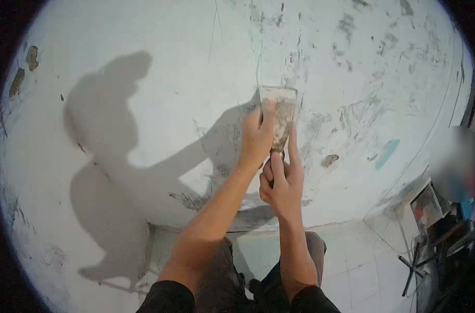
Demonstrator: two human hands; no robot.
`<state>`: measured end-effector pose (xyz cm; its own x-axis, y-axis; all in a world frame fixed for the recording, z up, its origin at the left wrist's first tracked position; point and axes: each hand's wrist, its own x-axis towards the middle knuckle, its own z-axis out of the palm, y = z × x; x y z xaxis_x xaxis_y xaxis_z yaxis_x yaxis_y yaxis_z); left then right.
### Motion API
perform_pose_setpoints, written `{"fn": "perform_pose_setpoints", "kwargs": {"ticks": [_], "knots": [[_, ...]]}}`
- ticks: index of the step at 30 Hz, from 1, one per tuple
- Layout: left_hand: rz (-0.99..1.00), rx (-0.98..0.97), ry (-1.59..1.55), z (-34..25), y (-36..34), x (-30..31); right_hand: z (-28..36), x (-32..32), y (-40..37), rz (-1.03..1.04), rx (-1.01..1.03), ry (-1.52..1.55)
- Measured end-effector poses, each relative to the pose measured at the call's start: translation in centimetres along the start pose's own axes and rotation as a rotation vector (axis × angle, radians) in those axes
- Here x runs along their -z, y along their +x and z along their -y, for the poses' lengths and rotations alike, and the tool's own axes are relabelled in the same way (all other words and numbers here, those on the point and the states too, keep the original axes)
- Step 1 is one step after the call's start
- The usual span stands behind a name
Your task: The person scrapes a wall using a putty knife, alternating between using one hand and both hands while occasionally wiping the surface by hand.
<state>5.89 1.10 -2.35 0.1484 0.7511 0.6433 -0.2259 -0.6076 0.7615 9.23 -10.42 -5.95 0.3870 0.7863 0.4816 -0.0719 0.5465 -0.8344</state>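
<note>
Right hand (285, 190) gripped round scraper (281, 122), left hand (258, 136) clasping blade (285, 107). Scraping wall (190, 57) seems in hand; next stroke calls for steady blade, even pressure.

The scraper (284, 112) looks metal, its face dull and mottled. Around it the wall (185, 68) is matt, rough and scuffed; below it are matt cloth trousers (216, 268) and smooth-looking floor tiles (344, 261).

Brown-mottled scraper (283, 112), grey-smudged white wall (342, 130)
</note>
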Motion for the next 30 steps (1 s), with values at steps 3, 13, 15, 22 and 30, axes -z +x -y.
{"fn": "perform_pose_setpoints", "kwargs": {"ticks": [3, 13, 15, 22, 30], "knots": [[-0.034, 0.030, -0.009, -0.2, -0.4, -0.3, 0.5, 0.0, -0.3, -0.009, -0.006, -0.036], [-0.024, 0.046, -0.052, 0.5, -0.3, 0.1, -0.5, -0.1, -0.4, 0.023, 0.034, 0.038], [-0.044, -0.091, 0.045, 0.4, 0.0, 0.1, -0.5, -0.3, -0.3, 0.018, -0.009, 0.045], [-0.025, 0.032, 0.028, -0.4, -0.2, 0.1, -0.3, -0.3, -0.4, 0.016, 0.003, 0.064], [-0.109, -0.136, 0.035, -0.6, 0.2, -0.5, 0.3, -0.5, 0.0, -0.010, 0.025, 0.013]]}}
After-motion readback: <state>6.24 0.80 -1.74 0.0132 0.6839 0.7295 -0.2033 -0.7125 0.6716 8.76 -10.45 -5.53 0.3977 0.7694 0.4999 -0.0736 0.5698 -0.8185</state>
